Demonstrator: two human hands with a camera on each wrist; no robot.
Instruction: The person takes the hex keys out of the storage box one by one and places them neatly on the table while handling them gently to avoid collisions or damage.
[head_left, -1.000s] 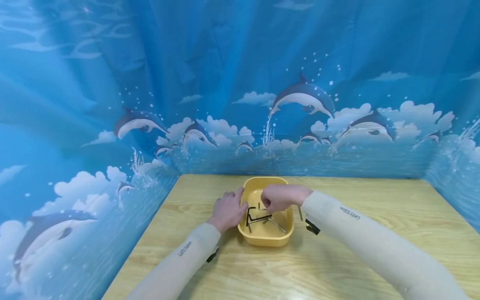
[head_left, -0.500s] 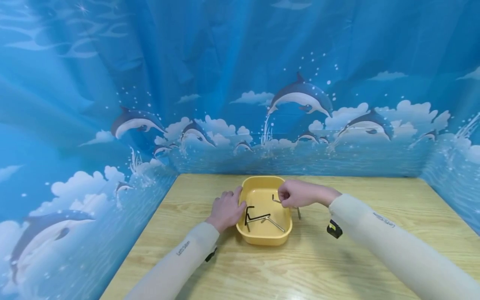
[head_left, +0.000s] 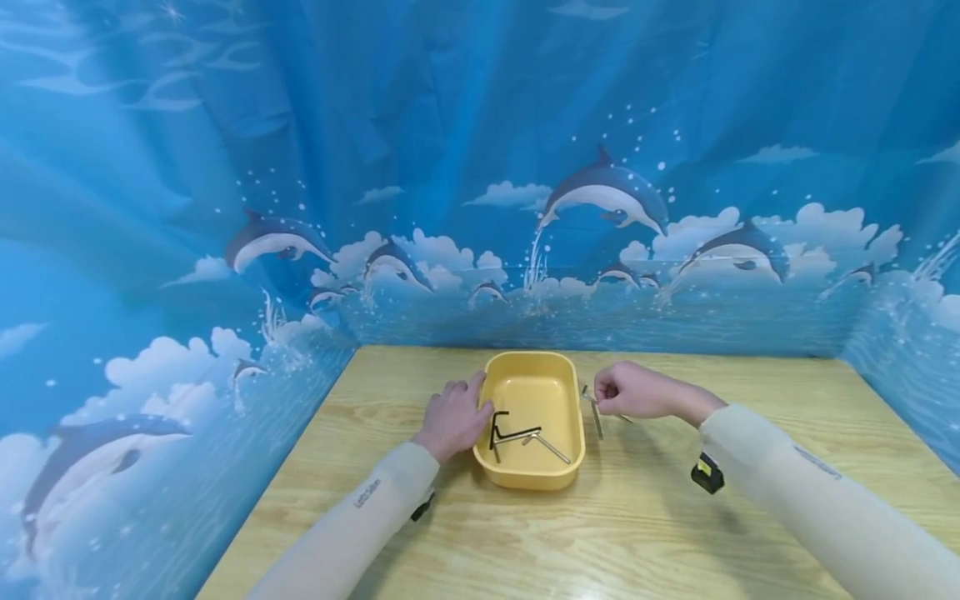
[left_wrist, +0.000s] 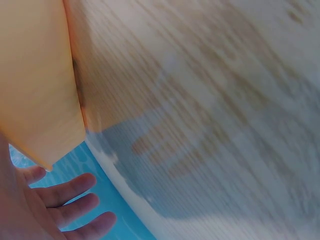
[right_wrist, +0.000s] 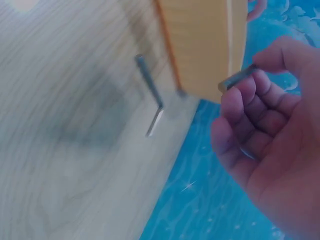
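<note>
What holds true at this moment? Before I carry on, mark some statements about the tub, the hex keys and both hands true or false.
1. The left hand touches the rim of the tub. True.
2. The right hand has a hex key in its fingers. True.
3. The right hand is above the inside of the tub. False: it is over the table, to the right of the tub.
4. No hex key lies on the table. False: a silver hex key lies there, beside the tub's right side.
5. A black hex key lies in the tub. True.
6. Every hex key in the tub is black. False: there is silver in there too.
</note>
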